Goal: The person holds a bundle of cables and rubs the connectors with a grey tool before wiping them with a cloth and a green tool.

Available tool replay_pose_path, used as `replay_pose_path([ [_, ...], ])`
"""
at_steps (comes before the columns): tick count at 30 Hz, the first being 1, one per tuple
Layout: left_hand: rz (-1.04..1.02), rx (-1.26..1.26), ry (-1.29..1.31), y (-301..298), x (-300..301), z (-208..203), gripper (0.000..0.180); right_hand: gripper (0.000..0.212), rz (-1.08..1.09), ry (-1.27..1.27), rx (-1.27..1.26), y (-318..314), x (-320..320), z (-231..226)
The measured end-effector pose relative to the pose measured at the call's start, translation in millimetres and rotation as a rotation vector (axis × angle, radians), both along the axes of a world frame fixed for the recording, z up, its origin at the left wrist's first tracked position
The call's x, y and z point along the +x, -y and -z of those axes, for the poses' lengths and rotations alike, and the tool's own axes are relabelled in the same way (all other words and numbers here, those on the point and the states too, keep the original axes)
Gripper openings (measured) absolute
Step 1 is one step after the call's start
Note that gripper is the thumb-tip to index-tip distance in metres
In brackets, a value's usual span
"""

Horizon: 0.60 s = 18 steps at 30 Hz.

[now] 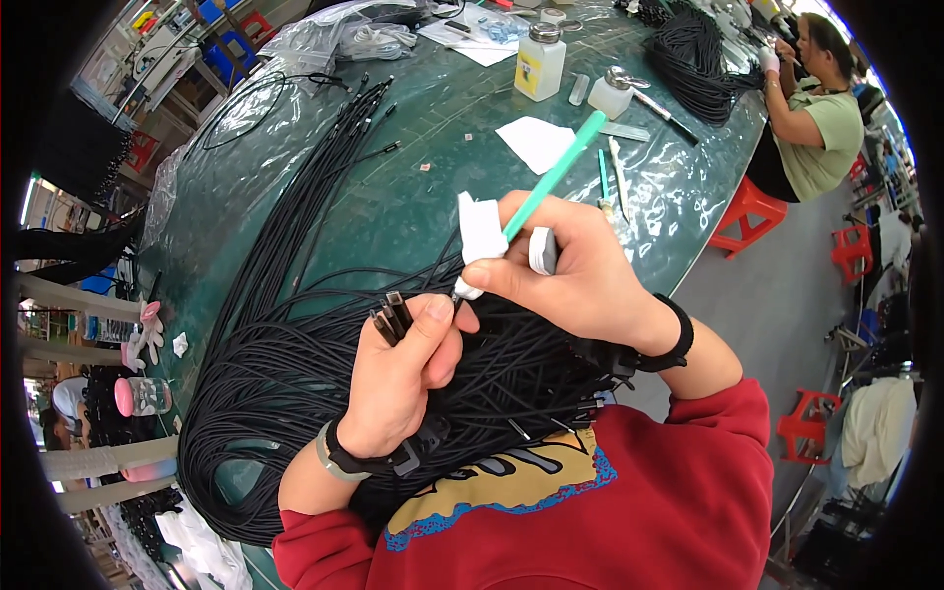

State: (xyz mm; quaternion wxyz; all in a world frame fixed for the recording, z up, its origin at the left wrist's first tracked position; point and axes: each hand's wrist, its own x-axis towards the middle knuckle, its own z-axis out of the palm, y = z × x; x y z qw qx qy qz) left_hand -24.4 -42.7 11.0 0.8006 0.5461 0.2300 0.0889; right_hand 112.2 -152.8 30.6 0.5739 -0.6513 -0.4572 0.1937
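Head view. Your left hand [398, 379] is curled shut, thumb pinching a small fan of black cable connectors [390, 317], approx 4 ends showing, flat rectangular w/ dark metal tips, held just above the big bundle of black cables [285, 383]. Bundle lies on the green table [393, 197]; too many strands to count.

Your right hand [575, 265], just right of the connectors, is closed around 1 teal-handled swab tool [551, 177], its white tip [467, 290] almost touching the connector ends; it also clamps a white wipe [480, 228]. 1 dark wristband per wrist.

Beyond the bundle: 1 yellow-white dispenser bottle [540, 62], 1 white paper square [536, 141]. Another person [816, 108] sits at the far right of the table.
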Motion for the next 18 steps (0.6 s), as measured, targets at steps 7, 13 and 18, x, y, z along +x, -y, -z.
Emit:
replay_pose_path([
  [7, 0.34, -0.578, 0.105, -17.7, -2.0, 6.9, 0.031, 0.014, -0.1, 0.1, 0.218, -3.4, 8.3, 7.9],
  [13, 0.447, -0.603, 0.156, -20.8, 1.1, 10.2, 0.032, 0.018, -0.042, 0.079, 0.293, 1.4, 12.1, 11.0],
  [18, 0.278, -0.261, 0.141, -5.2, 3.7, 5.0, 0.029, 0.022, 0.091, 0.096, -0.164, -4.8, 41.3, 11.6],
])
